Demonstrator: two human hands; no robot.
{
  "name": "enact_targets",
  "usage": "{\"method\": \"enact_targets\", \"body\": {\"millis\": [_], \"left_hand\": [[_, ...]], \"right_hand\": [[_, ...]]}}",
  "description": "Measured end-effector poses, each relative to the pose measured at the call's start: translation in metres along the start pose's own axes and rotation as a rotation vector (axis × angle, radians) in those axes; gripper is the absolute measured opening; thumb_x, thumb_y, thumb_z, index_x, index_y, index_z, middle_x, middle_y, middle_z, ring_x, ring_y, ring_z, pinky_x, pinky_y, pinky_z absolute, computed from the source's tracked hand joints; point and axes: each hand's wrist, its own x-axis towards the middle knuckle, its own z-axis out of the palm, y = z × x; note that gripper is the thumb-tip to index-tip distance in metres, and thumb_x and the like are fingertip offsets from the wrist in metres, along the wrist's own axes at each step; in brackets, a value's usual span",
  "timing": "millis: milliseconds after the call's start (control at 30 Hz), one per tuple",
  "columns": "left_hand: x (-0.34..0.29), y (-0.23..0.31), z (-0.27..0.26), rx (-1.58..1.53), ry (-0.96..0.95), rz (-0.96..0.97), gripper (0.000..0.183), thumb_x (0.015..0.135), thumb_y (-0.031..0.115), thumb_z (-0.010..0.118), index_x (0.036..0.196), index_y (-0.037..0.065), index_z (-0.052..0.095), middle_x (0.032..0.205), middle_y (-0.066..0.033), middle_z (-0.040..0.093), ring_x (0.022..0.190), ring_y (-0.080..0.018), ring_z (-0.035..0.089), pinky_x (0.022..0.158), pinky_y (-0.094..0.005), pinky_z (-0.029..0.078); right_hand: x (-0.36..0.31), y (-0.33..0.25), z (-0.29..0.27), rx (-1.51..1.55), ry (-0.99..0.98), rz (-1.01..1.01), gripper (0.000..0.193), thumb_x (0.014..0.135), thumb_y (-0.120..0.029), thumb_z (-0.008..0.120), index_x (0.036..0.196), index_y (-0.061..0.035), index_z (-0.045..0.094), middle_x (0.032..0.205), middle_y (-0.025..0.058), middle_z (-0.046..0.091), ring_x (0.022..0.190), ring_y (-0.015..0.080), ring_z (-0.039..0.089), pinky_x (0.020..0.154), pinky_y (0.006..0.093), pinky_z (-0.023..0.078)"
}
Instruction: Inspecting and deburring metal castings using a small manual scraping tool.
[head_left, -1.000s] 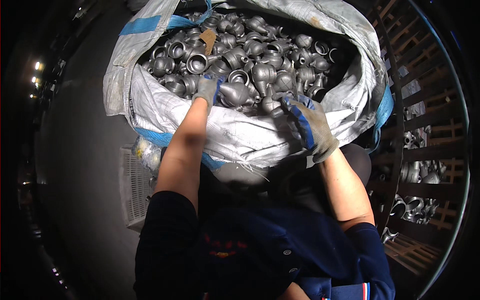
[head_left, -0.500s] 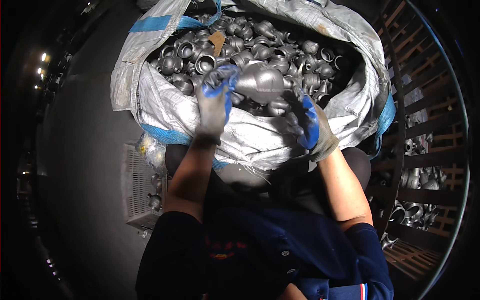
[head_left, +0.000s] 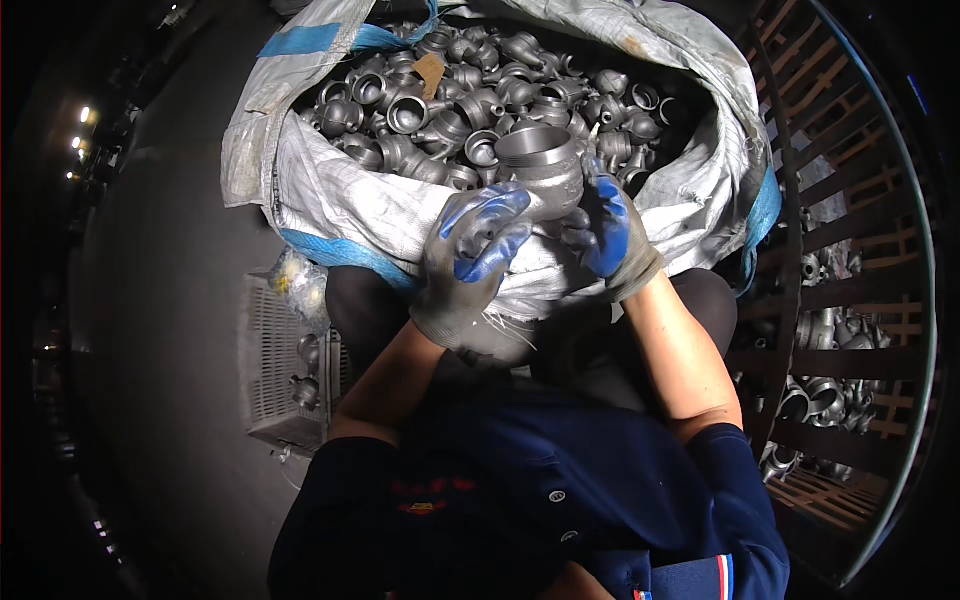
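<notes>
Head view: over the near rim of the white woven sack (head_left: 350, 205), the metal fitting (head_left: 538, 185) sits between your hands, up and to the right of the left fingers and just left of the right ones; its long axis seems to run from the wide mouth, tipped up toward the sack's far side, down to the lower-left end, largely hidden in your grip. Your left hand (head_left: 468, 255) is nearer to that end, fingers curled closely round it; your right hand (head_left: 618, 235) stands by the fitting's right flank, fingers bent close together, apparently pinching a slim pale-tipped stick (head_left: 592, 143); whether they also touch the metal, you cannot tell from here.

The fitting is dull grey, with a bulbous, rough body below a smoother round collar; inside the sack lie similar castings (head_left: 405, 117) and a brown cardboard scrap (head_left: 430, 72); left of the sack is a pale slotted plastic crate (head_left: 270, 365), right of it a dark slatted rack (head_left: 850, 362); your gloves are grey knit, with glossy blue coating.
</notes>
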Motion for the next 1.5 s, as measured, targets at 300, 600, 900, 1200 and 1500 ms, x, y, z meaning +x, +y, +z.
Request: {"method": "enact_targets", "body": {"millis": [300, 600, 900, 1200, 1500], "left_hand": [[0.015, -0.019, 0.030, -1.132, 0.262, -0.823, 0.040, 0.093, 0.033, 0.043, 0.118, 0.002, 0.047, 0.114, -0.0126, 0.054, 0.098, -0.0182, 0.057, 0.085, -0.0308, 0.048], [0.007, -0.010, 0.037, -1.575, -0.016, -0.684, 0.044, 0.085, 0.019, 0.059, 0.122, 0.003, 0.042, 0.114, -0.0113, 0.055, 0.103, -0.0206, 0.055, 0.087, -0.0374, 0.048], [0.010, -0.025, 0.021, -1.656, 0.148, -0.799, 0.047, 0.091, 0.037, 0.044, 0.124, 0.005, 0.041, 0.120, -0.0154, 0.051, 0.104, -0.0276, 0.055, 0.086, -0.0436, 0.049], [0.008, -0.032, 0.014, -1.615, 0.242, -0.663, 0.055, 0.090, 0.043, 0.046, 0.128, 0.003, 0.039, 0.123, -0.0179, 0.048, 0.109, -0.0301, 0.051, 0.094, -0.0431, 0.042], [0.013, -0.045, 0.001, -1.412, 0.386, -0.744, 0.037, 0.093, 0.022, 0.044, 0.123, 0.000, 0.043, 0.120, -0.0163, 0.050, 0.111, -0.0262, 0.050, 0.097, -0.0432, 0.039]], "right_hand": [[-0.005, 0.000, 0.006, 0.117, -0.034, 0.066, 0.026, 0.092, -0.029, 0.041, 0.106, -0.0089, 0.052, 0.069, -0.0014, 0.053, 0.044, 0.0034, 0.039, 0.034, 0.0165, 0.032], [-0.004, 0.000, 0.006, -0.684, 0.382, -0.177, 0.022, 0.084, -0.031, 0.062, 0.080, -0.0095, 0.059, 0.055, -0.0047, 0.048, 0.044, 0.0033, 0.042, 0.036, 0.0199, 0.029], [-0.021, 0.003, 0.022, -0.932, 0.378, -0.451, 0.018, 0.080, -0.019, 0.068, 0.088, -0.0030, 0.065, 0.068, -0.0059, 0.055, 0.058, 0.0014, 0.045, 0.050, 0.0168, 0.035], [-0.032, 0.035, 0.047, -1.082, 0.119, -0.347, 0.046, 0.076, -0.015, 0.072, 0.115, 0.0019, 0.054, 0.084, 0.0052, 0.063, 0.070, 0.0050, 0.054, 0.064, 0.0200, 0.046], [-0.023, 0.028, 0.028, -0.823, 0.231, -0.338, 0.035, 0.074, -0.008, 0.071, 0.108, -0.0056, 0.062, 0.065, -0.0052, 0.056, 0.047, -0.0005, 0.040, 0.039, 0.0162, 0.027]]}}
